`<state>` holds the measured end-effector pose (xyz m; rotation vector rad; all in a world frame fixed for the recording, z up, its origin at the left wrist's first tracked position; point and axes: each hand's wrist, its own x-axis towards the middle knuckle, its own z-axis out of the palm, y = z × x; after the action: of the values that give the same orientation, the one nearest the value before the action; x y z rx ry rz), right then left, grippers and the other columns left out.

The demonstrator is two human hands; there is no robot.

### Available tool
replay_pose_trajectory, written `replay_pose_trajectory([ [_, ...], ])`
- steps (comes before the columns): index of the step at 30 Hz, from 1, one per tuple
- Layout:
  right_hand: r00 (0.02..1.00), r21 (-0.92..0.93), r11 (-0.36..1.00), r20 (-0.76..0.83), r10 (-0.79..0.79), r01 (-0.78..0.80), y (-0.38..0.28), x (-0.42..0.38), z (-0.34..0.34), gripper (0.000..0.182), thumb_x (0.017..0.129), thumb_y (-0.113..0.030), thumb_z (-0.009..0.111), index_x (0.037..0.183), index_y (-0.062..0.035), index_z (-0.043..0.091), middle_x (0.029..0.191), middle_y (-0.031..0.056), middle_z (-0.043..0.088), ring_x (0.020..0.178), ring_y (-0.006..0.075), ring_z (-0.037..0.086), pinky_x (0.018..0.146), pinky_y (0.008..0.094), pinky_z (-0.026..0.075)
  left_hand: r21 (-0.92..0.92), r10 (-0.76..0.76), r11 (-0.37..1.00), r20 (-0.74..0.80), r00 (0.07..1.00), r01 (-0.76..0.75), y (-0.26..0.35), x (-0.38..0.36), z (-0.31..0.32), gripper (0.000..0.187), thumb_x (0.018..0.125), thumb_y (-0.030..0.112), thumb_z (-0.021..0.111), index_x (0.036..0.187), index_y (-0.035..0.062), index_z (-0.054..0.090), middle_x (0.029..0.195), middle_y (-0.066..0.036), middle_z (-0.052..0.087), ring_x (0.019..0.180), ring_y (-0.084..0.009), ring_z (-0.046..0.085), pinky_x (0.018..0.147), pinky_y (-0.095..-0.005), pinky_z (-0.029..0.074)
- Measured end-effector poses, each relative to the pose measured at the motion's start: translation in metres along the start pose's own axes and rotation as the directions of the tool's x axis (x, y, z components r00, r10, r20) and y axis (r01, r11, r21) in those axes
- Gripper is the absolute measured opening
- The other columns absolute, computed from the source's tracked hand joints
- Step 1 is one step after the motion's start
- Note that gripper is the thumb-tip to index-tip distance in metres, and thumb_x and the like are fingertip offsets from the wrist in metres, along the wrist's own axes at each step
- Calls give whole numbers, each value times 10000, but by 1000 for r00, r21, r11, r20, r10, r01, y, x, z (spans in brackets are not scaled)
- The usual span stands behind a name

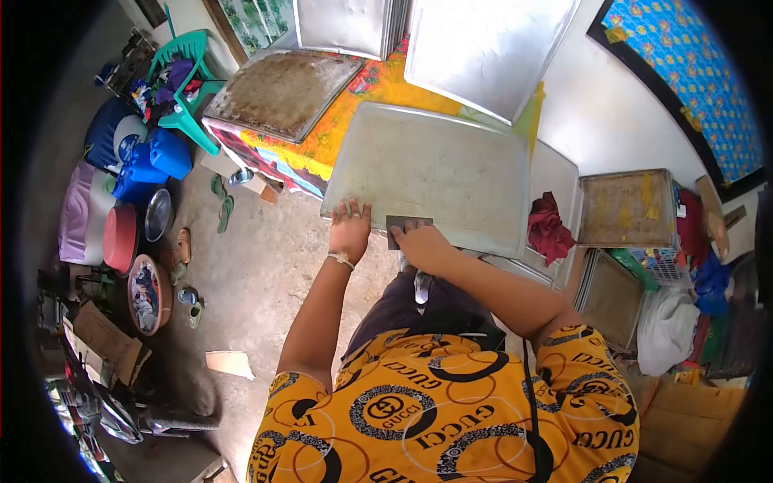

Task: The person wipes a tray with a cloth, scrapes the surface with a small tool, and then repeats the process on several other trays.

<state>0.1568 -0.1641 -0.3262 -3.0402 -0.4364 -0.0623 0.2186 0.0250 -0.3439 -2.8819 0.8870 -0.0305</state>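
Observation:
A large flat metal baking tray (pixel 435 169) lies on the table in front of me, its near edge towards my body. My left hand (pixel 350 229) rests on the tray's near left corner, fingers spread and pressing on the surface. Under the fingers of my right hand (pixel 424 245) is a dark grey rectangular pad (pixel 409 220), held flat at the tray's near edge. Whether the pad is sandpaper or a scourer cannot be made out. A crumpled dark red cloth (pixel 549 228) lies just right of the tray.
A brown-stained tray (pixel 282 92) sits on the table's colourful cloth (pixel 342 101). A shiny tray (pixel 487 52) and a tray stack (pixel 346 28) stand behind. At right is a crate topped by another tray (pixel 626 208). Left are a green chair (pixel 189 97), blue jugs (pixel 153 165) and basins (pixel 121 236).

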Motion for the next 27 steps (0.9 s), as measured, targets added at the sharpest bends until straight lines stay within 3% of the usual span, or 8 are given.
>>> replay_pose_trajectory([
  [8, 927, 112, 947, 268, 263, -301, 86, 52, -41, 225, 846, -170, 478, 950, -20, 609, 943, 248, 625, 848, 381, 620, 750, 471, 485, 18, 27, 999, 9, 1000, -27, -3, -3, -2, 441, 883, 119, 422, 1320, 67, 428, 1341, -257, 421, 1216, -437, 434, 1008, -549, 329],
  [11, 946, -177, 956, -186, -265, 233, 8, 8, 15, 288, 853, -206, 440, 1040, -62, 604, 938, 232, 632, 865, 382, 621, 787, 477, 489, -24, 27, 999, -13, 1000, -27, -3, -2, 6, 439, 882, 119, 425, 1318, 68, 429, 1332, -258, 427, 1210, -438, 438, 1004, -549, 335],
  [13, 925, -238, 949, -268, -270, 208, 6, 8, 15, 291, 844, -211, 457, 1063, -90, 604, 925, 212, 638, 867, 369, 624, 780, 472, 492, -19, 28, 999, -9, 1000, -29, -3, -5, 1, 441, 879, 116, 428, 1317, 62, 427, 1332, -255, 426, 1208, -438, 438, 1007, -544, 334],
  [15, 996, 249, 964, 42, 81, -89, 58, 29, -23, 276, 836, -184, 474, 1055, -80, 607, 901, 202, 644, 814, 354, 636, 724, 473, 503, 1, 45, 999, -8, 999, -45, -3, -4, -4, 444, 879, 117, 431, 1319, 59, 425, 1335, -254, 424, 1209, -438, 437, 1011, -540, 331],
  [17, 941, 60, 940, 66, 332, -336, 119, 44, -33, 235, 821, -138, 485, 994, -34, 604, 882, 201, 647, 745, 343, 640, 659, 477, 506, 5, 46, 999, -1, 999, -46, -3, -5, -4, 452, 877, 114, 432, 1325, 56, 418, 1341, -252, 422, 1215, -443, 433, 1017, -538, 325],
  [21, 972, -141, 965, 47, 231, -223, 82, 25, -14, 191, 833, -142, 475, 943, -10, 558, 772, 188, 637, 692, 353, 631, 607, 464, 496, -7, 15, 1000, 33, 999, -14, -1, 0, -6, 460, 878, 106, 429, 1335, 57, 407, 1361, -253, 402, 1223, -448, 424, 1019, -543, 320],
  [24, 991, -128, 990, -124, 49, -65, -12, -14, 17, 309, 849, -171, 473, 1101, 1, 522, 1080, 247, 558, 940, 417, 571, 778, 514, 466, -18, 15, 1000, 52, 999, -14, 1, -2, -4, 465, 877, 105, 433, 1339, 57, 403, 1370, -254, 392, 1224, -450, 422, 1018, -549, 317],
  [27, 981, 60, 991, 155, 113, -124, 25, -13, -14, 304, 802, -99, 506, 1091, -10, 537, 1110, 256, 561, 994, 393, 575, 786, 482, 477, -30, 22, 999, 35, 999, -21, 0, -2, -1, 468, 874, 105, 440, 1338, 55, 407, 1370, -254, 392, 1222, -451, 424, 1015, -556, 316],
])
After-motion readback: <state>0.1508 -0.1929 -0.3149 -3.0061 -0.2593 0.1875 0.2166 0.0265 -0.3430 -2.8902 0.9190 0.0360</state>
